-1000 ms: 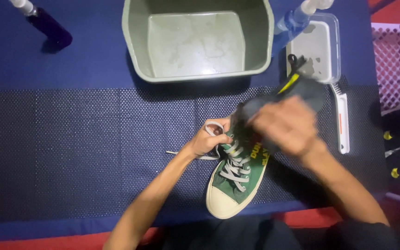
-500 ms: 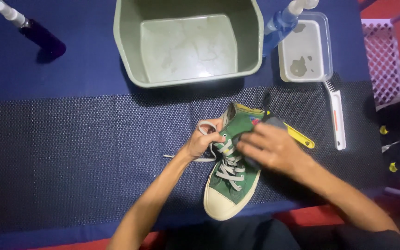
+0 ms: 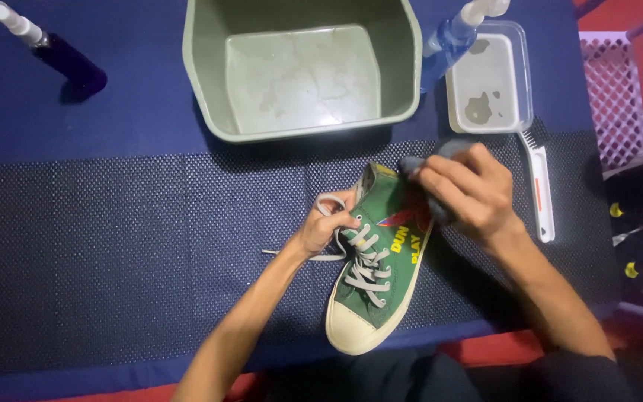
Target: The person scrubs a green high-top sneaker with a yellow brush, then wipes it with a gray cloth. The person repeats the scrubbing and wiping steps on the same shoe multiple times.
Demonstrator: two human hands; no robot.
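The left hand [image 3: 324, 229] pinches the grey laces and top edge of the green sneaker [image 3: 381, 260] to steady it on the dotted mat [image 3: 113, 246] in front of the grey basin [image 3: 303, 67]. The right hand [image 3: 470, 193] has its fingers curled tight around a dark cloth [image 3: 416, 165], pressed against the shoe's side — a wiping grip, I'd say. The sneaker lies tilted, cream toe cap nearest the person, yellow lettering and a red mark on its side.

A blue cloth [image 3: 135, 119] covered the surface, and a dark dotted mat [image 3: 113, 253] lay across its near half. Red floor [image 3: 485, 346] showed along the near edge. At the far right stood a pink lattice crate [image 3: 619, 97]. Light glared off the surface overhead.
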